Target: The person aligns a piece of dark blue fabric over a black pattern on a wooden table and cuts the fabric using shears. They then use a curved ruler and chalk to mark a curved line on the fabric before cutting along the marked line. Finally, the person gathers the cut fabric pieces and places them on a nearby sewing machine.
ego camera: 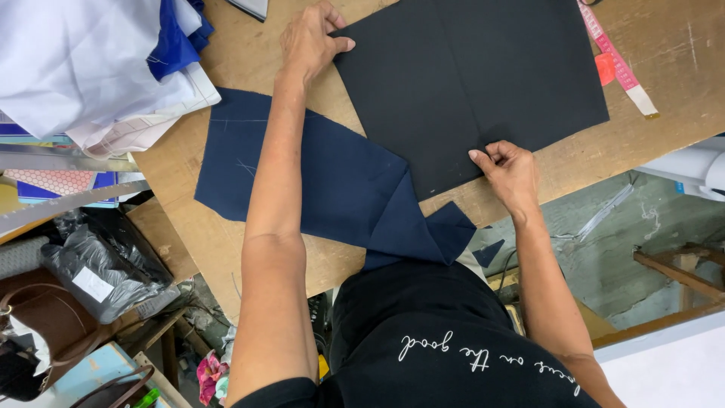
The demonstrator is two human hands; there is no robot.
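Wooden table (226, 249) — left hand (308, 39) flat on black fabric (468, 83), right hand (507, 170) pinching its edge — top cut off.

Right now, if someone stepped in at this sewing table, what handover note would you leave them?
Left hand: flat on the far left corner of the black fabric panel, pressing it down, not gripping.
Right hand: fingertips pinching the panel's near edge.
The panel lies spread on the wooden table, overlapping a navy fabric piece with chalk marks, whose folded end hangs over the near table edge.
A pink tape measure lies at the far right.
Done: black panel laid flat. Left: nothing shows pinned, cut or stitched.
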